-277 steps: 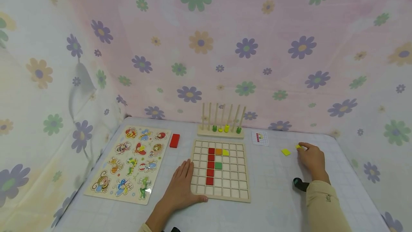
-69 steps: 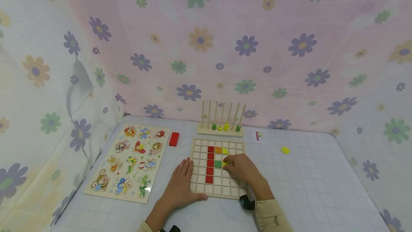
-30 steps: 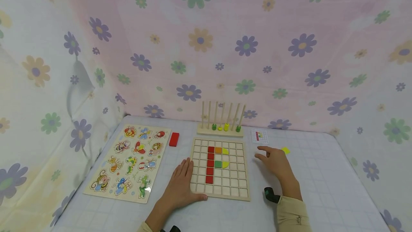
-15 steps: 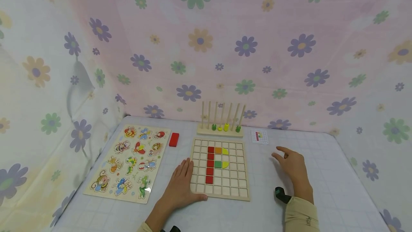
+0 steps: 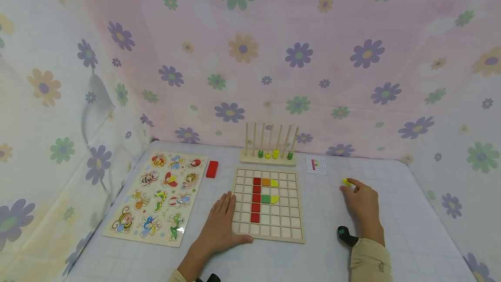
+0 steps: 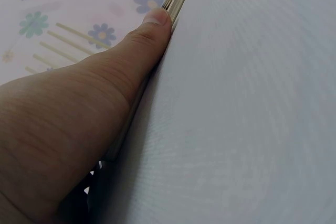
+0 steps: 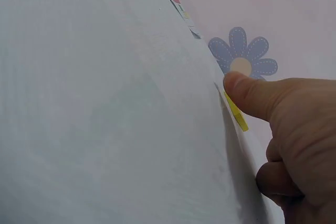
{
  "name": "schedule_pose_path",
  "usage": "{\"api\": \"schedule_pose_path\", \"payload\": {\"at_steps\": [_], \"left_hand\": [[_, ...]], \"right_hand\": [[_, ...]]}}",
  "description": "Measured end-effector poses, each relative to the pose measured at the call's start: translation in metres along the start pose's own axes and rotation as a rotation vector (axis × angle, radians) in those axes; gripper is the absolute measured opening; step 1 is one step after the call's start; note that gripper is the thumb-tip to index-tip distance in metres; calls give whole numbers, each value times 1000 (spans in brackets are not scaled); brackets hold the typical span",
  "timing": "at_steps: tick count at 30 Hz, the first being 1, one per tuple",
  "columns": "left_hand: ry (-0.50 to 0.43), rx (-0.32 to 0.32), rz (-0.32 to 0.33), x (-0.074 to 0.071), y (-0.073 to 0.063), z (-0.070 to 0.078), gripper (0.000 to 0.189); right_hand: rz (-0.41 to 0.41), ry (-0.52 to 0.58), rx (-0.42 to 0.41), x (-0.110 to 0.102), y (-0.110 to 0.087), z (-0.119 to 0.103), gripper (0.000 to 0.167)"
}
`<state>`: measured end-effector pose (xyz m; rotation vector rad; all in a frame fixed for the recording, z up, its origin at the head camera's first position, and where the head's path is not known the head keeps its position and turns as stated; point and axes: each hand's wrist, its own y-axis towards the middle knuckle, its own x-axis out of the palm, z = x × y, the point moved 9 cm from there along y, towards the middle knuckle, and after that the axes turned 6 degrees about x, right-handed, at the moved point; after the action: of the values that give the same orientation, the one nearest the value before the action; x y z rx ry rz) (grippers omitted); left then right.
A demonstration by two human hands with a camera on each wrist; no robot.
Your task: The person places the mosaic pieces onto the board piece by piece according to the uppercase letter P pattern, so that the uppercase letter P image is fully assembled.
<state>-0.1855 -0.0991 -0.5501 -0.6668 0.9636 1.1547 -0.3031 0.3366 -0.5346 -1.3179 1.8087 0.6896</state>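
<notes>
In the head view, my left hand [image 5: 220, 225] lies flat along the left edge of the wooden grid board [image 5: 270, 232], its thumb at the near edge. The left wrist view shows the left thumb [image 6: 142, 40] against the board's side. On the board are a column of red square tiles [image 5: 255, 207], an orange tile [image 5: 266, 182], a green tile [image 5: 265, 199] and two yellow quarter-round tiles [image 5: 275, 199]. Right of the board, my right hand [image 5: 362, 199] pinches a loose yellow tile [image 5: 346, 182] at the table between thumb and index finger. The right thumb [image 7: 249, 95] partly covers it in the right wrist view.
Behind the board stands a wooden peg rack [image 5: 268, 159] with green and yellow beads. A small pattern card [image 5: 316, 166] lies at the back right. An insect puzzle board [image 5: 156, 195] and a red block [image 5: 212, 169] lie to the left. A flowered curtain surrounds the table.
My right hand set a yellow quarter-round tile beside the green one, then moved right to the last loose yellow tile and closed its fingertips on it. My left hand has stayed still.
</notes>
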Motion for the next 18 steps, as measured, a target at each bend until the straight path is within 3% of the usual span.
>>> {"api": "schedule_pose_path", "payload": {"at_steps": [18], "left_hand": [[-2, 0, -7, 2, 1, -1, 136]], "right_hand": [[18, -13, 146, 2, 12, 19, 51]]}}
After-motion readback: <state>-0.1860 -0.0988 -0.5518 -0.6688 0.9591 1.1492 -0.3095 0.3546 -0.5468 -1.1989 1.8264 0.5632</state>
